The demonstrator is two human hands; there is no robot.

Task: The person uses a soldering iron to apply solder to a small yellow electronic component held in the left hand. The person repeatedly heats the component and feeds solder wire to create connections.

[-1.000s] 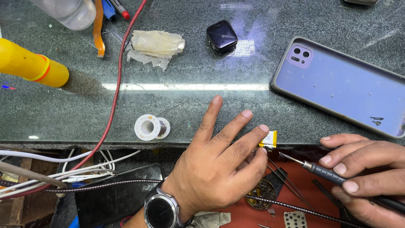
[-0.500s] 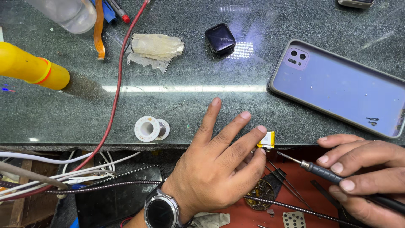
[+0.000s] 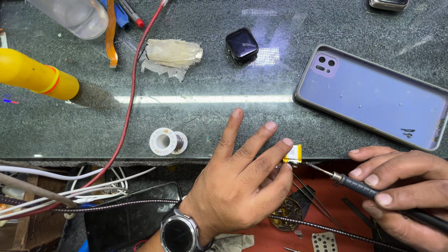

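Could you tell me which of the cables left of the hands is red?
The thin red cable running diagonally across the dark counter past the solder spool; the others below are white.

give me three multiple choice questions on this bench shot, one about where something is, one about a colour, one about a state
1. Where does the white solder spool lie?
A. on the phone
B. on the counter near its front edge, left of the left hand
C. in the right hand

2. What colour is the small flat part at the left hand's fingertips?
A. yellow
B. green
C. black

3. How does the phone lie?
A. screen up and lit
B. standing on edge
C. flat, back side up with the camera block showing

Answers:
1 B, the spool sits on the stone counter just left of the spread fingers.
2 A, the part is yellow, with the tip of the soldering iron held by the right hand right beside it.
3 C, the lilac back and the lenses face up.
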